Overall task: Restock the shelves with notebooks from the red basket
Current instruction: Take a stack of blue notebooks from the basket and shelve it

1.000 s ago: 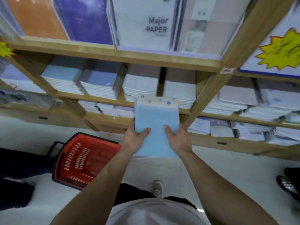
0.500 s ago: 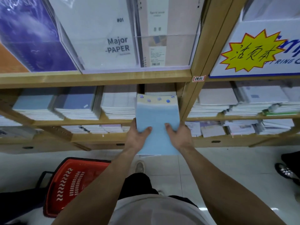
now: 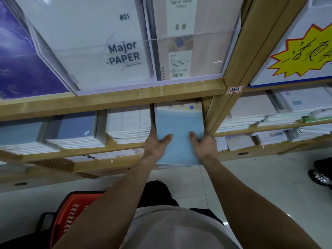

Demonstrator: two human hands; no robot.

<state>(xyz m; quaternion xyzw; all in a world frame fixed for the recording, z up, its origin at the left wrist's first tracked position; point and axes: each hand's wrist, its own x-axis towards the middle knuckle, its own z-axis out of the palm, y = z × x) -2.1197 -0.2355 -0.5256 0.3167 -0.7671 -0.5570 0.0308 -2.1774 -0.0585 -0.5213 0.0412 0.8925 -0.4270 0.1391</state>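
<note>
I hold a stack of light blue notebooks with both hands. My left hand grips its left edge with the thumb on top, and my right hand grips its right edge the same way. The far end of the stack, with a pale band and a blue dot, lies inside the rightmost bay of the wooden shelf, under the shelf board. The red basket stands on the floor at the lower left, partly hidden by my left arm.
Stacks of white notebooks and blue-covered notebooks fill the bays to the left. A wooden upright stands just right of the stack. Display notebooks sit in clear holders above. A person's shoe shows at the right edge.
The blue stack has moved forward, its far end going in under the shelf board. My view has come closer to the shelf, and the basket has slid lower in view.
</note>
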